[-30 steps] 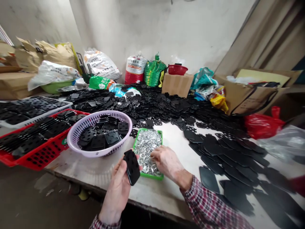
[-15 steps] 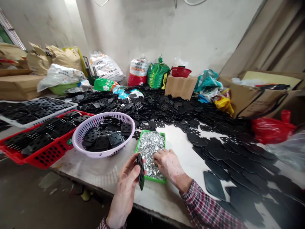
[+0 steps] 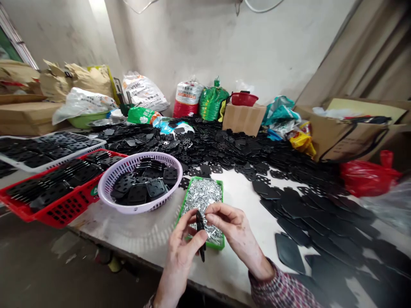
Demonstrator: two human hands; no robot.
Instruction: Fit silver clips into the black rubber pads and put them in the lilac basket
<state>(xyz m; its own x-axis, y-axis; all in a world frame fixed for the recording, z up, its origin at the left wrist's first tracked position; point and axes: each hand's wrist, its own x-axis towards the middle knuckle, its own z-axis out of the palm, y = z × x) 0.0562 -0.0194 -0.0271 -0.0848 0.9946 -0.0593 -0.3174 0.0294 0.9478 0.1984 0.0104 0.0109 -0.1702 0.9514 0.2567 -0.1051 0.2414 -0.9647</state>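
We grip a black plate [image 3: 201, 235] edge-on in a narrow hold of our left hand [image 3: 180, 256], over a green tray [image 3: 221, 214] of metal clips [image 3: 202, 197]. Our right hand [image 3: 237, 231] pinches just beside it, its hold unclear. The tray sits near the table's near edge [image 3: 135, 257].

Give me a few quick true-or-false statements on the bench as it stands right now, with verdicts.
The left hand holds a black plate: true.
The green tray holds small silver metal pieces: true.
The lilac basket is empty: false, black plates lie in it.
The right hand is inside the lilac basket: false, it is over the green tray, beside the black plate.
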